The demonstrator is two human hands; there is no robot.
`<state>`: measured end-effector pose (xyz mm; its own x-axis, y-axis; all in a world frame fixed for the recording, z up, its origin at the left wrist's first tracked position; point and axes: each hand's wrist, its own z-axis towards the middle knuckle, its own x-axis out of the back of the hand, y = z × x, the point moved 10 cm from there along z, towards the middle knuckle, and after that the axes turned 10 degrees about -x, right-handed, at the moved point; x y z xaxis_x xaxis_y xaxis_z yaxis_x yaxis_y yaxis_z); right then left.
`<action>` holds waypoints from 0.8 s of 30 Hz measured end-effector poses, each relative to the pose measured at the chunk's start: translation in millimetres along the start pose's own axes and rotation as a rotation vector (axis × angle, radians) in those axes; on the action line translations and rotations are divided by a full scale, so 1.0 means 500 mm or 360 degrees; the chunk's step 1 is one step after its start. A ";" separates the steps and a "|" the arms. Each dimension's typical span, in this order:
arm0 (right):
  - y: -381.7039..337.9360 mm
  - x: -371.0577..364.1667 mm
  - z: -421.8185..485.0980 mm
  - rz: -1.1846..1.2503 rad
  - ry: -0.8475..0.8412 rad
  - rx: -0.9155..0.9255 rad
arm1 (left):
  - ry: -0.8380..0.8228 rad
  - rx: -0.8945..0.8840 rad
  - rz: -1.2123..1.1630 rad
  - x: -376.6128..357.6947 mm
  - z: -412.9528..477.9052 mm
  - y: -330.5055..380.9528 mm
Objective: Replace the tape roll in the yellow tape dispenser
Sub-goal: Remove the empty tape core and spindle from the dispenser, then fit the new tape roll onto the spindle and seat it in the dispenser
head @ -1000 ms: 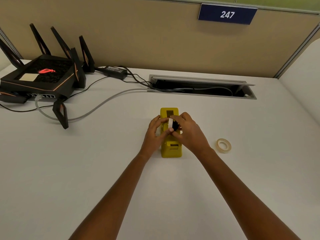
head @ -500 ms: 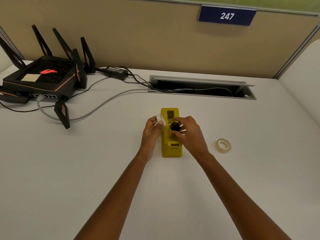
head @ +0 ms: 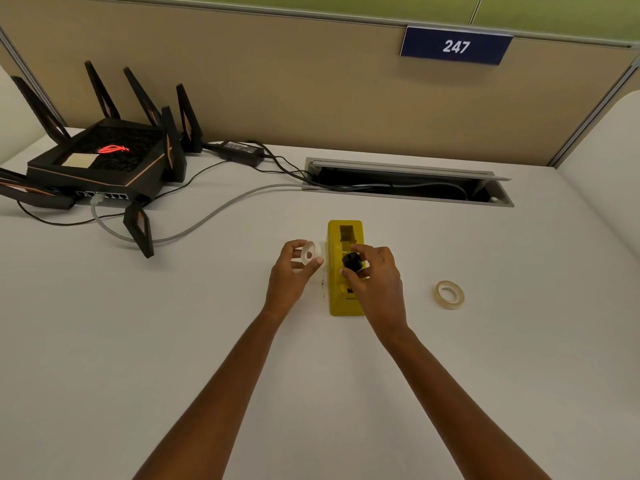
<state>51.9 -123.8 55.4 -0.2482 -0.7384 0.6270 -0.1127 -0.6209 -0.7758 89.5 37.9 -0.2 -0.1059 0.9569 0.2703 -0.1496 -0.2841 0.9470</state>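
The yellow tape dispenser [head: 337,299] stands on the white desk in the middle of the view, its long axis pointing away from me. My left hand [head: 291,275] is just left of it and pinches a white empty tape ring [head: 310,253] between thumb and fingers. My right hand [head: 375,278] hovers over the dispenser's middle and grips a black spool hub [head: 352,261]. A fresh translucent tape roll [head: 449,294] lies flat on the desk to the right, apart from both hands.
A black router [head: 100,168] with several antennas sits at the back left, with grey and black cables [head: 214,213] running to an open cable tray slot [head: 408,185]. A beige partition with a blue "247" sign [head: 455,46] closes the back.
The two hands have drawn apart: my left hand pulled the white ring off to the left of the dispenser, while my right hand kept the black hub above it.
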 end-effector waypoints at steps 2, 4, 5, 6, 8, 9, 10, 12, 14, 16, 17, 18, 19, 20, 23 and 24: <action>-0.001 0.001 -0.002 0.0004 0.0000 -0.0017 | -0.0014 -0.0053 0.0226 0.007 0.000 0.004; -0.001 0.001 -0.004 0.0022 -0.0012 -0.0039 | -0.0016 -0.0108 0.0494 0.018 -0.001 0.006; -0.001 0.001 -0.005 0.0029 -0.0015 -0.0046 | -0.0014 -0.0130 0.0621 0.023 -0.002 0.008; -0.002 0.001 -0.007 0.0035 -0.0015 -0.0047 | -0.0011 -0.0146 0.0732 0.028 -0.003 0.009; -0.006 0.001 -0.011 0.0048 -0.0011 -0.0044 | -0.0020 -0.0155 0.0887 0.034 -0.004 0.006; -0.007 0.000 -0.012 0.0051 -0.0013 -0.0045 | -0.0032 -0.0154 0.0936 0.036 -0.005 0.004; -0.008 -0.002 -0.012 0.0053 -0.0019 -0.0047 | -0.0046 -0.0152 0.0971 0.037 -0.007 0.001; -0.011 -0.002 -0.011 0.0065 -0.0026 -0.0040 | -0.0079 -0.0150 0.1027 0.039 -0.009 -0.005; -0.015 0.004 -0.010 0.0090 -0.0019 -0.0015 | -0.0103 -0.0156 0.1071 0.039 -0.011 -0.009; -0.019 0.012 -0.009 0.0108 -0.0005 0.0011 | -0.0106 -0.0152 0.1083 0.041 -0.012 -0.011; -0.019 0.016 -0.007 0.0116 -0.0005 0.0012 | -0.0103 -0.0145 0.1085 0.042 -0.012 -0.012; -0.019 0.019 -0.006 0.0122 -0.0011 0.0008 | -0.0102 -0.0141 0.1090 0.042 -0.012 -0.013; -0.020 0.021 -0.005 0.0125 -0.0018 0.0007 | -0.0104 -0.0137 0.1099 0.042 -0.012 -0.013; -0.020 0.022 -0.004 0.0123 -0.0021 0.0012 | -0.0108 -0.0135 0.1108 0.042 -0.012 -0.014; -0.023 0.029 -0.001 0.0119 -0.0008 0.0040 | -0.0120 -0.0135 0.1132 0.042 -0.014 -0.016; -0.023 0.031 0.000 0.0130 -0.0002 0.0044 | -0.0124 -0.0134 0.1140 0.042 -0.014 -0.016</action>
<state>49.3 -128.1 74.2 -0.2540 -0.7873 0.5618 -0.0654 -0.5656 -0.8221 81.7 59.7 -3.5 -0.1364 0.5346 0.8341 -0.1451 -0.8436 0.5170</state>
